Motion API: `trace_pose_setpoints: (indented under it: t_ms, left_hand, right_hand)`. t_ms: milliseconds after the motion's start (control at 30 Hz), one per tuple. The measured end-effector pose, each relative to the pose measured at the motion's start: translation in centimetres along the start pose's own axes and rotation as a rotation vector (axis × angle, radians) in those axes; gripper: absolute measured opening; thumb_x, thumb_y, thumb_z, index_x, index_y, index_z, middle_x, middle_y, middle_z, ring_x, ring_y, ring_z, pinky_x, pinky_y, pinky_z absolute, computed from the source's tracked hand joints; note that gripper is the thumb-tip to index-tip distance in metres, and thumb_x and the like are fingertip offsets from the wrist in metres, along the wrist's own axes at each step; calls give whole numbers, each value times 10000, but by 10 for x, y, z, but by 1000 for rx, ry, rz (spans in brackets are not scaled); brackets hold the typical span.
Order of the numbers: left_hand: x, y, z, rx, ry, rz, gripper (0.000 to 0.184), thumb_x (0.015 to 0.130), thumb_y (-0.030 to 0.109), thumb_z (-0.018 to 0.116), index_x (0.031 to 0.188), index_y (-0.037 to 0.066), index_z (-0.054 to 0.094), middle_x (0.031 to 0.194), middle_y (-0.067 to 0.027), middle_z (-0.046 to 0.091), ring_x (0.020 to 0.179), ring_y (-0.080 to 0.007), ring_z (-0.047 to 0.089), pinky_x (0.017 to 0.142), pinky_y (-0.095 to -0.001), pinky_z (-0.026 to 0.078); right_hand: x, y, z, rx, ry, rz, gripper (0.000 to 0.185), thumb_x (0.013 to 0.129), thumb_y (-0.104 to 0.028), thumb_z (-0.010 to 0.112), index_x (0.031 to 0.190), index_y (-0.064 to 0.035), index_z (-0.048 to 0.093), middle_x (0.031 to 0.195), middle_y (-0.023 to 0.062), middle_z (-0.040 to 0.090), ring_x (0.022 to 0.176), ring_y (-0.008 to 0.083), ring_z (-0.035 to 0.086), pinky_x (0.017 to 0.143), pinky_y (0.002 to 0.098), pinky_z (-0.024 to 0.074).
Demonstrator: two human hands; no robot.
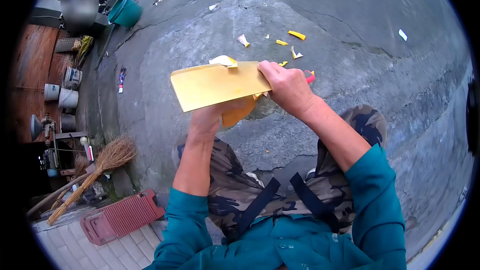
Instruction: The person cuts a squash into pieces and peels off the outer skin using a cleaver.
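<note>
My right hand (292,87) is wrapped round the right end of a broad, flat, yellowish cleaver (220,86). A pinkish-red bit (310,76), perhaps its handle end, shows past my knuckles. My left hand (207,117) is under the blade, which covers most of its fingers. Beside those fingers is an orange-yellow chunk (238,112), probably pumpkin, that the hand appears to hold. A curled white-and-yellow peel (223,61) sits at the blade's far edge. More peels, including a yellow strip (296,35) and a white-backed piece (243,40), are scattered on the concrete beyond.
Cracked concrete ground (175,35) stretches around my knees. At left are a green bucket (125,11), several pale buckets (68,98), a straw broom (115,154) and a dark red ridged plastic piece (122,216). A small printed packet (121,80) lies at left.
</note>
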State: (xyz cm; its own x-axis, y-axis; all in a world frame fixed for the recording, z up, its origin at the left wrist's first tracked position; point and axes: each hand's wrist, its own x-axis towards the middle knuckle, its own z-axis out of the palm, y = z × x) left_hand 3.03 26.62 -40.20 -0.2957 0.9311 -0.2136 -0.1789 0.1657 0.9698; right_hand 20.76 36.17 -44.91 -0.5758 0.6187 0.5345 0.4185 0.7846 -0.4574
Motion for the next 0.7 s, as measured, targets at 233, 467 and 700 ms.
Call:
trace_pose_setpoints:
  t_ms: [233,467,700]
  left_hand:
    - [-4,13,5,35,-74,121,837,514,69,813,1249,36,414,1152,-93,550,1087,-207,556,949,-348,459]
    - [17,-3,-2,63,181,46,753,634,255,872,1218,83,429,1084,-75,571,969,-180,597,863,-315,493]
    - [8,3,9,439,171,123,718,631,166,879,1208,99,457,1094,-71,586,1025,-172,585,879,-319,482]
  right_hand:
    - [-7,39,3,93,-271,541,86,869,-102,519,893,-27,554,797,204,664,763,394,651,652,505,508]
    - [6,-30,-32,67,8,-225,174,755,-92,613,916,-59,556,691,54,547,573,205,615,486,314,491]
    - [6,-41,-34,34,13,-316,274,727,-109,630,985,-32,579,662,30,520,538,180,587,472,295,468]
